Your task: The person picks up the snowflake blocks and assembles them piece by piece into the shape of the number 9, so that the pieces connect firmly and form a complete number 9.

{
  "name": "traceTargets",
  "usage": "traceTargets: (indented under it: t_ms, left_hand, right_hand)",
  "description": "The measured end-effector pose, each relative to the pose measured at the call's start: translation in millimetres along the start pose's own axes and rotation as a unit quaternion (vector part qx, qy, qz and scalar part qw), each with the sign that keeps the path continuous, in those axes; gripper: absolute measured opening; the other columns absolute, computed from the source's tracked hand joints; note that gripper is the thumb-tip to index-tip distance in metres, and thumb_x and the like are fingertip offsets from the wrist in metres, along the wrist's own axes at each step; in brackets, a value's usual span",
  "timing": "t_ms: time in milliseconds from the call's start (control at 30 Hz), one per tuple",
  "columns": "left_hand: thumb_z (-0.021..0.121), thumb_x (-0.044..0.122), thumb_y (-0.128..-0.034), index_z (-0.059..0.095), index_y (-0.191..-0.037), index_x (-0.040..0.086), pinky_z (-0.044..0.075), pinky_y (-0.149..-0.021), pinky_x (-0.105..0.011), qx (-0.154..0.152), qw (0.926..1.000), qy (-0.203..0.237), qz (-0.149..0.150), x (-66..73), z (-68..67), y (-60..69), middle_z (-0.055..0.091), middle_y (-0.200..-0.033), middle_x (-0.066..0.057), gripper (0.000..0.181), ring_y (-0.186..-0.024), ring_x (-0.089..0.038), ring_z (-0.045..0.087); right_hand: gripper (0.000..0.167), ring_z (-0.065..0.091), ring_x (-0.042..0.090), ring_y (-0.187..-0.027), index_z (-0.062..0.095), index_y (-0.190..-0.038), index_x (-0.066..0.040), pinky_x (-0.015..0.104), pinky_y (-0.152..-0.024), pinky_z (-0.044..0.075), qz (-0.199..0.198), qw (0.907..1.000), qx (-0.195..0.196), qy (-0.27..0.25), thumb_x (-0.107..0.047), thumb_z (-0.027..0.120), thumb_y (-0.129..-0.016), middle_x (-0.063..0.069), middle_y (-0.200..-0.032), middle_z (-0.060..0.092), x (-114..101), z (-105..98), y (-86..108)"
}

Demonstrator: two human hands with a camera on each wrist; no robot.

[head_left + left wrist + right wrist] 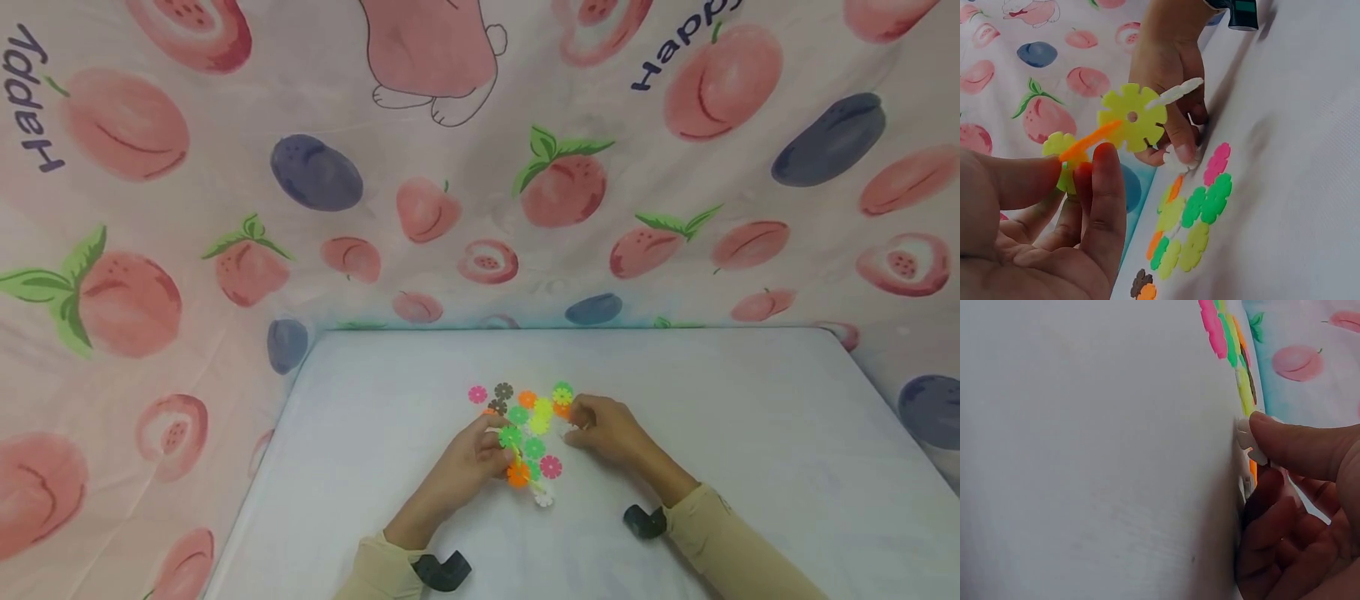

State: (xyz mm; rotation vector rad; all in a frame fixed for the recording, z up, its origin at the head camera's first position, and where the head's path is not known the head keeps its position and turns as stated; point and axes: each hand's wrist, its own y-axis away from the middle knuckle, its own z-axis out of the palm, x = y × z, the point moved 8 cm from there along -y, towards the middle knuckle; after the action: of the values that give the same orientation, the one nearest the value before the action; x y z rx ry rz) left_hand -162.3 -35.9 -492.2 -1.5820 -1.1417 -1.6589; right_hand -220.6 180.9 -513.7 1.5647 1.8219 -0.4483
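The right grip (1305, 532) pinches a white piece (1247, 439).

Above the table (750, 400), the right thumb and fingers cover part of the white disc (1245, 436) pinched in the right hand (607, 427). Also above the table, the left hand (472, 462) conceals one end of the orange disc (1088, 142); the left wrist view crops this hand. The table's near edge and both sleeves (382, 571) run out of the head view. Behind and above the table, the rabbit print (435, 50) lacks its upper part. On the table, the brown discs (503, 390) have notches too small to count in the head view.
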Motion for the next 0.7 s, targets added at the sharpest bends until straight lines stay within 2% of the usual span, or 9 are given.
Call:
traceTargets:
  t_ms: [167, 267, 533, 700]
  left_hand:
    - [0.054, 0.019, -0.1049, 0.055, -0.127, 0.009, 0.058, -0.088, -0.033, 0.026, 0.999, 0.025, -0.028, -4.3, -3.4, -3.6, 0.072, -0.117, -0.012, 0.024, -0.096, -0.019, 0.066]
    - [0.053, 0.018, -0.1054, 0.058, -0.12, 0.005, 0.058, -0.088, -0.034, 0.041, 0.9979, 0.038, -0.034, -4.9, -5.0, -4.7, 0.074, -0.112, -0.01, 0.02, -0.095, -0.019, 0.064]
    - [0.061, 0.023, -0.1015, 0.065, -0.107, 0.002, 0.058, -0.081, -0.028, 0.059, 0.9973, 0.019, -0.04, -6.2, -6.7, -4.2, 0.078, -0.103, -0.008, 0.022, -0.088, -0.016, 0.068]
    - [0.061, 0.025, -0.1018, 0.064, -0.111, -0.003, 0.056, -0.081, -0.026, 0.06, 0.9971, 0.015, -0.045, -6.1, -7.6, -5.1, 0.079, -0.101, -0.007, 0.03, -0.089, -0.015, 0.069]
  right_hand:
    - [0.017, 0.053, 0.018, -0.08, 0.069, -0.092, -0.018, 0.032, -0.071, 0.046, -0.001, 0.9998, -0.004, -0.02, -0.02, 0.083, -0.084, -0.001, -0.085, 0.063, -3, 1, 3.2]
    - [0.015, 0.057, 0.017, -0.084, 0.073, -0.095, -0.02, 0.032, -0.074, 0.049, 0.001, 0.9995, -0.006, -0.031, -0.023, 0.083, -0.084, -0.004, -0.089, 0.067, -4, 2, 6.4]
    - [0.02, 0.06, 0.017, -0.08, 0.078, -0.1, -0.018, 0.03, -0.07, 0.053, 0.0, 0.9958, -0.015, -0.09, -0.022, 0.086, -0.082, -0.004, -0.083, 0.07, -16, 2, 12.2]
    - [0.018, 0.067, 0.015, -0.074, 0.075, -0.099, -0.016, 0.03, -0.066, 0.056, -0.018, 0.9926, -0.042, -0.112, -0.02, 0.084, -0.084, -0.003, -0.081, 0.074, -29, 4, 17.6]
